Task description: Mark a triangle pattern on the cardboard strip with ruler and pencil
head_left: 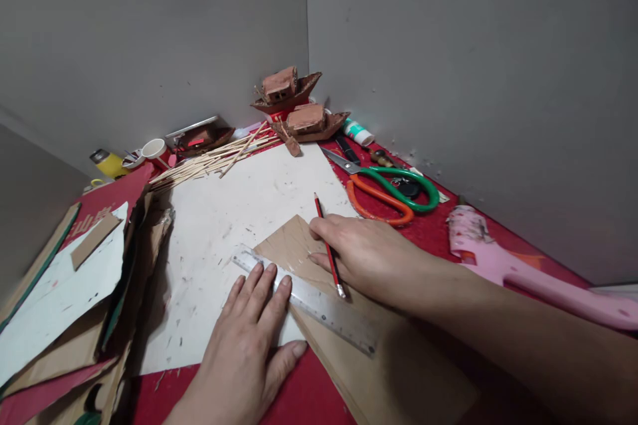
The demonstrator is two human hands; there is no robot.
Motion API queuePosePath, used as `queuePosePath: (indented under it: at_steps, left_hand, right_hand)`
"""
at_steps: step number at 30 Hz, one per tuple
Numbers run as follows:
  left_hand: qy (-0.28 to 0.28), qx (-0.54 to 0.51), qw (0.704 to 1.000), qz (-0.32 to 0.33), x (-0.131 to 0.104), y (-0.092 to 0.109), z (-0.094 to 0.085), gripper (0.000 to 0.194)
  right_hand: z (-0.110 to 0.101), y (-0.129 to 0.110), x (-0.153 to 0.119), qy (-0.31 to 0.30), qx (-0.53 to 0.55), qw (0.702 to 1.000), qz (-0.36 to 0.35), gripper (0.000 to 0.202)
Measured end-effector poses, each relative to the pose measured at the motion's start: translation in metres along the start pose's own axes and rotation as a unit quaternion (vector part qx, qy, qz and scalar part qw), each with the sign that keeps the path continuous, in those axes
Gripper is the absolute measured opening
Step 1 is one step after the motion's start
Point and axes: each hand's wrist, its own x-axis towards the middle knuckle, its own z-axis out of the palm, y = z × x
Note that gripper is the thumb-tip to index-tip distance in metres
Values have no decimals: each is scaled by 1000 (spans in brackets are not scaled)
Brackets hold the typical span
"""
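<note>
My left hand (249, 339) lies flat, pinning the ruler (304, 302) on the cardboard (379, 358) at lower centre, while my right hand (369, 255) pinches the pencil (326, 246); firm downward pressure should prevent ruler slip.

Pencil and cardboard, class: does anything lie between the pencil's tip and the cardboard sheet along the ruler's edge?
Nothing visible does. The pencil in the right hand meets the cardboard beside the ruler, which the left hand presses flat.
</note>
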Motion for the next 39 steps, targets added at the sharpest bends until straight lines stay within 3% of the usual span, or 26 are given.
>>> queuePosePath:
  at_steps: [12,21,33,39]
  left_hand:
    - [34,-21,999,-14,-2,-3,3,58]
    - [52,52,996,42,-2,-4,6,65]
    - [10,62,997,47,-13,-14,7,74]
    - [17,81,994,71,-12,-20,10,82]
  right_hand:
    - [-3,-1,3,-26,8,999,21,16]
    - [5,3,3,-1,0,1000,-2,21]
    - [-1,-2,4,-33,-8,999,20,24]
    - [-1,-3,6,-41,-10,998,36,18]
